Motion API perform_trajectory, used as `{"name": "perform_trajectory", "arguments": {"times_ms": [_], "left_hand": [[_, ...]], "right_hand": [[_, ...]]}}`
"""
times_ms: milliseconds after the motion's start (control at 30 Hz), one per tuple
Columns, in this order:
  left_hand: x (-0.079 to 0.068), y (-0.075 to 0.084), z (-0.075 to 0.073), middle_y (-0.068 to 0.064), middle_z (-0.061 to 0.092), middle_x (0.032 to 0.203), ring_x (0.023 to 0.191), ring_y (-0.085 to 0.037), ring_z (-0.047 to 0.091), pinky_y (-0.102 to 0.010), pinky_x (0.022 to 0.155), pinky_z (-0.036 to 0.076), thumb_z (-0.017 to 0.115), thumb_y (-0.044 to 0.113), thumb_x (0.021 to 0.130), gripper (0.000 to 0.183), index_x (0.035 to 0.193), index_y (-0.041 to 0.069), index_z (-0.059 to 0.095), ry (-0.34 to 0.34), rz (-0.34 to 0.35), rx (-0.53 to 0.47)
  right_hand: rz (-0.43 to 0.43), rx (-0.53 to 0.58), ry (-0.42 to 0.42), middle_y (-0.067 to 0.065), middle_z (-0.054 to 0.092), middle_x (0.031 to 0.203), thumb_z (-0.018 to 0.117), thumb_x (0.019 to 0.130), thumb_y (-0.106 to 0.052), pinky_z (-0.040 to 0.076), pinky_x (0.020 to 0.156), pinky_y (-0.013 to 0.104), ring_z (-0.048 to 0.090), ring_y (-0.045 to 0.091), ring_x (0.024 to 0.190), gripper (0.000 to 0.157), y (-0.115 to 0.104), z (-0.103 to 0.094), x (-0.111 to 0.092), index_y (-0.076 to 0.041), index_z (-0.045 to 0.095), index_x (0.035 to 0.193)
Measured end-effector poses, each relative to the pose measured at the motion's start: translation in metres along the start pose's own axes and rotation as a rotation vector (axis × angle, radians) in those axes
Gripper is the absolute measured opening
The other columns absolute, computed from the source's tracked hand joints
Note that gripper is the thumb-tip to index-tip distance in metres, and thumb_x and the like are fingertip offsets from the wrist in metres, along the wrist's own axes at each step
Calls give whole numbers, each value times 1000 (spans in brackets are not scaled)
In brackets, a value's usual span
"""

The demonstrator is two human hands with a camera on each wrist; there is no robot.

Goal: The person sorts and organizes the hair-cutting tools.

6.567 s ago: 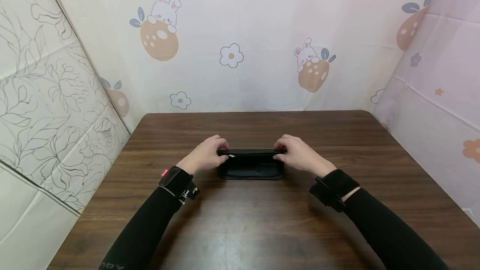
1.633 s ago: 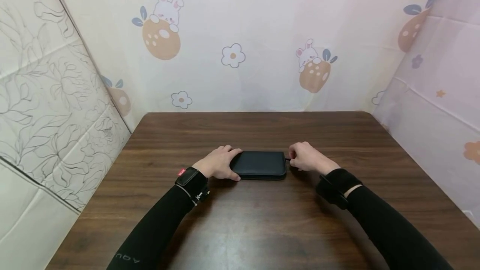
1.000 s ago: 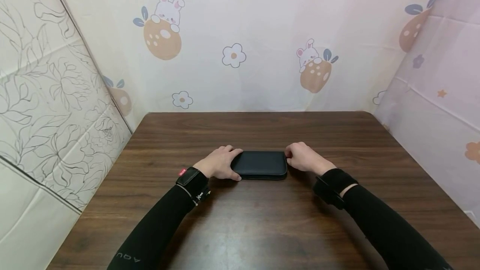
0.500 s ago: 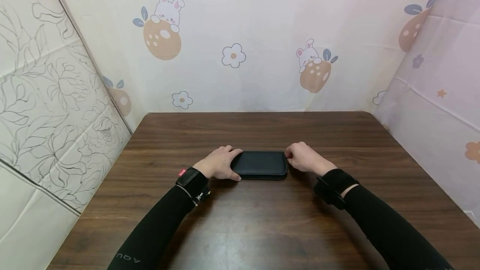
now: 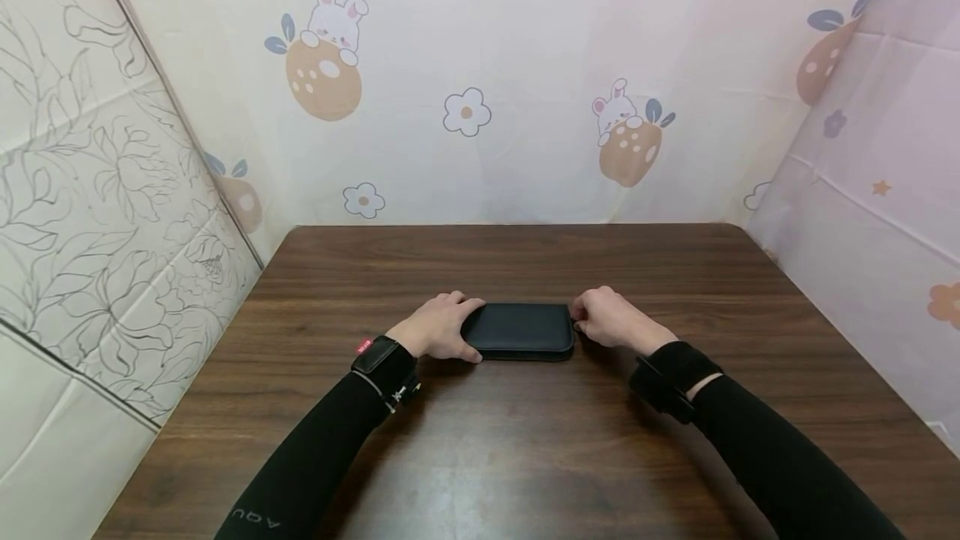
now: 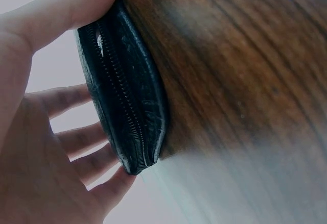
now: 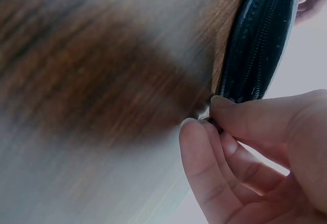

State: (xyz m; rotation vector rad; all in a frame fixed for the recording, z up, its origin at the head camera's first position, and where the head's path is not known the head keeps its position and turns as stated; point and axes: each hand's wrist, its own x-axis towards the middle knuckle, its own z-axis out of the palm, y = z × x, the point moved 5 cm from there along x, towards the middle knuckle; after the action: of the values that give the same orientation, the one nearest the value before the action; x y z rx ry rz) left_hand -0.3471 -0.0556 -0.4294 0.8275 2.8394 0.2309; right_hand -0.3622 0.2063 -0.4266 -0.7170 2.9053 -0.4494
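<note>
A black zip-around wallet (image 5: 517,328) lies flat on the wooden table, its cover folded down. My left hand (image 5: 437,327) grips its left end, thumb on the near edge and fingers spread along the far side. Zipper teeth (image 6: 125,94) run along the wallet's side under that thumb in the left wrist view. At the right end, my right hand (image 5: 609,318) pinches a small dark zipper pull (image 7: 213,125) between thumb and bent fingers, most of it hidden by the fingertips. The wallet's inside is hidden.
The brown wooden table (image 5: 480,448) extends around the wallet, with rounded far corners. A printed curtain (image 5: 525,157) hangs just behind its far edge. Patterned sheets stand at both sides, the left one (image 5: 112,190) with flower line drawings.
Earlier the wallet stood open with both hands at its raised cover; now the cover is down. My right hand has gone to the right end and since shifted slightly left, nearer the wallet.
</note>
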Motion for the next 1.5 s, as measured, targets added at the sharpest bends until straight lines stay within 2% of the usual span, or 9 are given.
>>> {"name": "perform_trajectory", "arguments": {"times_ms": [433, 533, 733, 1000, 1500], "left_hand": [[0, 0, -1, -13, 49, 145, 134, -33, 46, -44, 110, 39, 82, 50, 82, 92, 157, 17, 40, -2, -3, 4], [1, -1, 0, -13, 48, 146, 135, -33, 46, -44, 110, 39, 82, 51, 82, 92, 157, 18, 40, 3, 0, 11], [1, -1, 1, -14, 48, 146, 135, -35, 45, -45, 110, 39, 81, 51, 83, 91, 157, 17, 40, 3, 10, 6], [-1, -1, 1, -14, 47, 147, 136, -35, 44, -45, 111, 39, 81, 51, 83, 92, 157, 18, 39, -3, 1, 7], [1, -1, 3, -14, 47, 147, 136, -34, 45, -46, 111, 38, 81, 52, 82, 92, 157, 19, 40, 1, -4, 13]], "right_hand": [[-12, -15, 8, 7, 67, 87, 63, 90, 2, 51, 66, 34, 56, 15, 70, 12, -2, 2, -4, -4, 73, 93], [-41, -3, 13, 3, 63, 78, 62, 90, 3, 46, 62, 32, 51, 13, 64, 14, -6, 2, -9, -7, 71, 87], [-88, 6, 16, -3, 46, 61, 61, 92, 4, 32, 55, 28, 35, 9, 54, 29, -11, 3, -19, -14, 60, 69], [-94, 5, 7, -3, 50, 61, 63, 92, 3, 35, 55, 28, 40, 9, 53, 27, -15, 5, -23, -14, 62, 70], [-109, 3, 17, -5, 48, 59, 65, 91, 3, 36, 54, 26, 39, 8, 51, 29, -23, 7, -30, -15, 61, 68]]}}
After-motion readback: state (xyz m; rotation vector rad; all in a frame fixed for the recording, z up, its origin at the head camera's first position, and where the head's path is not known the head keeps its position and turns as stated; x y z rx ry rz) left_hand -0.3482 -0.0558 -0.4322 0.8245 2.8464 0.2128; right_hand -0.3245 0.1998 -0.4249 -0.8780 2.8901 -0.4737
